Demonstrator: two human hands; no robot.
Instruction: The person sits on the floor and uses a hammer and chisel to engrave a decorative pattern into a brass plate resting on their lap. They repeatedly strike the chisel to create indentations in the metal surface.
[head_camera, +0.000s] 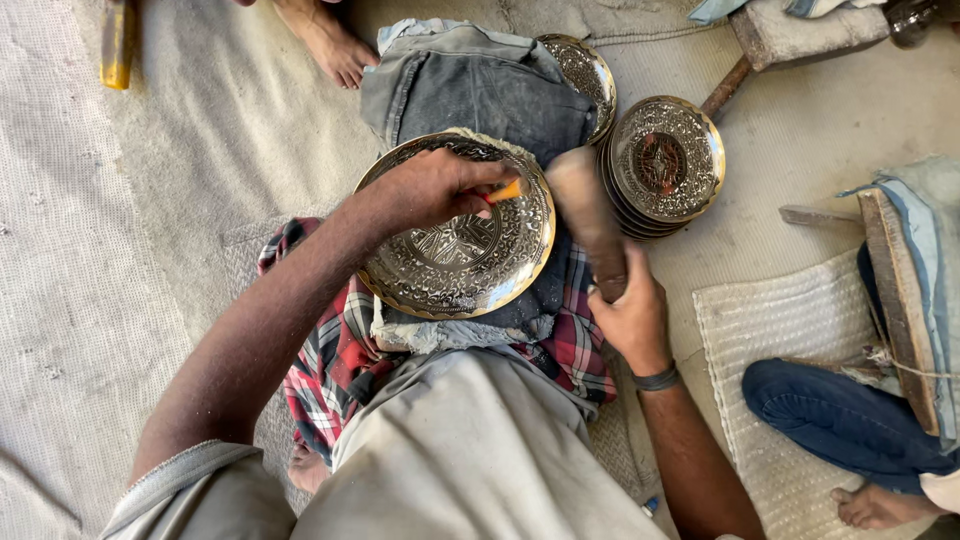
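Note:
An engraved round metal plate (440, 270) rests on a folded denim cloth (470, 90) over my lap. My left hand (430, 188) lies on the plate's upper part and grips a small orange-handled tool (506, 191) with its tip on the metal. My right hand (628, 315) holds a wooden mallet (590, 220) upright just right of the plate, its head near the tool.
A stack of engraved plates (665, 165) sits to the right, with another plate (585, 72) behind the denim. Another person's bare foot (335, 50) is at the top, and a second person's jeans-clad leg (840, 415) lies at the right beside a wooden board (900, 300).

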